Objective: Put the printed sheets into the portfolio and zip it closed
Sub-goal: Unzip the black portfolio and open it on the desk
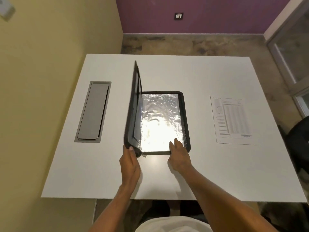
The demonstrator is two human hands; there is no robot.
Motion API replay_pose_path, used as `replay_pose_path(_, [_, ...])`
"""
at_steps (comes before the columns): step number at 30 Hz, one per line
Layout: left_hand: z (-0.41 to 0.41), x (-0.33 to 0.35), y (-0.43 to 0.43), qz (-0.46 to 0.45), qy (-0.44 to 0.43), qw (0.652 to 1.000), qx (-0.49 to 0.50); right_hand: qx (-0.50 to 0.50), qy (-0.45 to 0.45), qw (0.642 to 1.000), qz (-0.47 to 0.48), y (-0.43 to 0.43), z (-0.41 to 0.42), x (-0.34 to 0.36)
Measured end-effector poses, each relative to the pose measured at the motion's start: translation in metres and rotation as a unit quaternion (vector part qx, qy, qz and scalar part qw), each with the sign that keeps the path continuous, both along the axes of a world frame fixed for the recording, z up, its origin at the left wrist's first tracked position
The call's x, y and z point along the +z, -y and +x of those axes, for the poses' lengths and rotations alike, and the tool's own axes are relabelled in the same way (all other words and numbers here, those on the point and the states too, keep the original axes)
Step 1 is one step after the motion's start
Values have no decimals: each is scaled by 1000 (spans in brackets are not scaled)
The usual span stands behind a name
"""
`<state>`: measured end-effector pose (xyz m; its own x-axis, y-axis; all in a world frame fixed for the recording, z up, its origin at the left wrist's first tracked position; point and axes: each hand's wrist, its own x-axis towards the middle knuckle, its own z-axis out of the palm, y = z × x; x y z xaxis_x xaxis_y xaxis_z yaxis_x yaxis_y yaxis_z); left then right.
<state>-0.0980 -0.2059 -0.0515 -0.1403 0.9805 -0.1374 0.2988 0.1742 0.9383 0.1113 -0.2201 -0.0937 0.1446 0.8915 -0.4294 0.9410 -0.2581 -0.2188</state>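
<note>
A white table (pixel 167 178) fills the middle of the frame, and three things are seen on it. At centre lies one black portfolio (pixel 185 114), unzipped: its right half rests flat, with a shiny clear sleeve (pixel 160 118) facing up, while its left cover (pixel 133 106) is raised nearly upright. One stack of printed sheets (pixel 232 120) lies flat at centre right, well apart from the portfolio; how many sheets it holds cannot be told. A grey metal hatch (pixel 93 112) is set into the table at centre left.

The left hand (pixel 129 166) is closed in a grip on the near corner of the raised cover, just beside the zip pull (pixel 144 155). The right hand (pixel 179 156) is open, its fingers (pixel 176 143) spread flat on the near right corner of the sleeve.

Bare table is left between portfolio and sheets, and along the near edge. The sheets lie near the right edge. A dark chair (pixel 299 139) is partly seen at the right border.
</note>
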Motion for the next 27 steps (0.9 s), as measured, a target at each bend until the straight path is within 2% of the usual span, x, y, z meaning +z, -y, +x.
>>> replay_pose_path(3, [-10, 2, -6, -11, 31, 996, 88, 11, -2, 1000, -25, 2, 5, -3])
replay_pose_path(8, [-36, -12, -24, -91, 45, 967, 232, 24, -15, 999, -36, 4, 12, -7])
replay_pose_path(12, [-62, -25, -40, -144, 70, 929, 334, 23, -31, 998, -42, -1, 13, -7])
replay_pose_path(15, [-75, -28, -51, -179, 129, 882, 415, 17, -44, 998, -48, -3, 12, -7])
replay_pose_path(16, [-77, -29, -54, -176, 131, 877, 427, 16, -45, 998, -48, -3, 12, -7])
replay_pose_path(21, [-80, -37, -58, -155, 52, 920, 357, 11, -46, 998, -45, -3, 12, -8])
replay_pose_path(24, [-80, -43, -56, -217, -39, 937, 271, 9, -53, 997, -52, -2, 12, -8])
replay_pose_path(27, [-84, -46, -51, -290, -71, 939, 168, 6, -63, 997, -53, -2, 12, -8])
